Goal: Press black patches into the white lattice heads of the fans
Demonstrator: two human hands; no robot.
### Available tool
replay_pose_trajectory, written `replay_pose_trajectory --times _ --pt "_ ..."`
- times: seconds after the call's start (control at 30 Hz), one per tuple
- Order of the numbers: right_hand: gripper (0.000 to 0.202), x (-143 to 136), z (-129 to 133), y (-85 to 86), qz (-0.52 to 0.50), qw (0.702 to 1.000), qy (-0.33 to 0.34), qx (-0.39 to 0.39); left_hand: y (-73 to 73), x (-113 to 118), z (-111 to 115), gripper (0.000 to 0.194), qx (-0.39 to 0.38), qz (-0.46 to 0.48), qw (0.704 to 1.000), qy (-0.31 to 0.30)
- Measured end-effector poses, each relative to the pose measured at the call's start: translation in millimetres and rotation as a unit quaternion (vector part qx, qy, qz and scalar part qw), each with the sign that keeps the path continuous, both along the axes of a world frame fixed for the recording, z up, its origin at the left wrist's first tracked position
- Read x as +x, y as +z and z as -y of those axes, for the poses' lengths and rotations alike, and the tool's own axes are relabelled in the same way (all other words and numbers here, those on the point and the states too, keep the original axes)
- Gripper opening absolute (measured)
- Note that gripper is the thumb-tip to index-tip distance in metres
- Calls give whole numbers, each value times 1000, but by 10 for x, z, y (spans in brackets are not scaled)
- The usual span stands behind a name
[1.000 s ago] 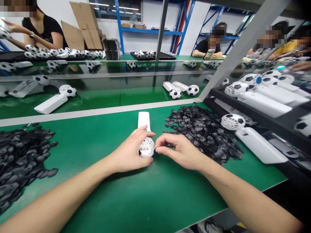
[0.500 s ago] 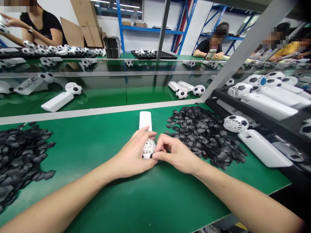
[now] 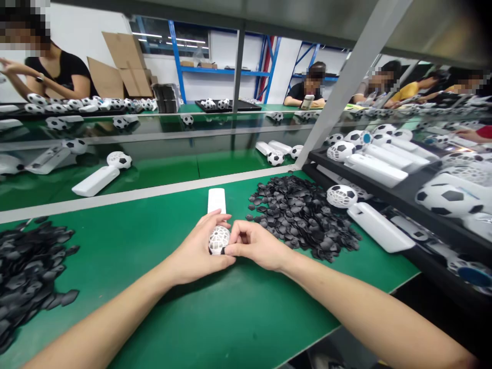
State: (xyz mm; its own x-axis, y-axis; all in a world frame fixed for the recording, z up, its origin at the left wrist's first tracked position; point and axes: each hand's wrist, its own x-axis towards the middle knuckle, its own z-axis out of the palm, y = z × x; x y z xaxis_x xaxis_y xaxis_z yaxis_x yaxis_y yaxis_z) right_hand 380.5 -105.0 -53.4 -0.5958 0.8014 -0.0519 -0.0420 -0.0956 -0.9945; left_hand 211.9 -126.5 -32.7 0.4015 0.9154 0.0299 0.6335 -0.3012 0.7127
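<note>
My left hand (image 3: 198, 245) curls around the left side of a white lattice ball (image 3: 219, 237) with black soccer-ball patches. A long white handle (image 3: 216, 200) extends from behind the ball, lying on the green table. With thumb and fingers pinched together, my right hand (image 3: 251, 243) touches the ball's lower right edge. A black spot shows at the right thumb tip; I cannot tell whether it is held or set in the ball. Right of my hands lies a heap of small black patches (image 3: 303, 215). Another heap of black patches (image 3: 31, 271) lies at the left.
Black trays (image 3: 319, 159) of white soccer-ball units stand at the right, above the table's edge. Beyond a pale rail (image 3: 154, 192), more units (image 3: 96, 180) lie on a green belt. A slanted grey post (image 3: 346, 97) rises at the right. Several co-workers (image 3: 63, 72) sit across.
The camera view has turned somewhat right and up, so everything sits further left and lower. Both hands keep the same hold on the ball, with little visible finger movement.
</note>
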Motion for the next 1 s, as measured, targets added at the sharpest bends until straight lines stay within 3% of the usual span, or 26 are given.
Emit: replay_pose_trajectory --times 0.23,0.4,0.7,1.0 --pt "33 17 -17 -14 -1 999 24 -30 59 -37 -28 66 -56 23 998 -35" --pt "36 21 -36 0 -1 998 31 -53 81 -12 -16 63 -51 21 998 -30" --pt "30 13 19 -11 3 1000 5 -12 39 -89 -69 76 -55 29 998 -32" --pt "31 12 46 3 19 1000 5 -21 89 -114 -80 66 -99 36 992 -70"
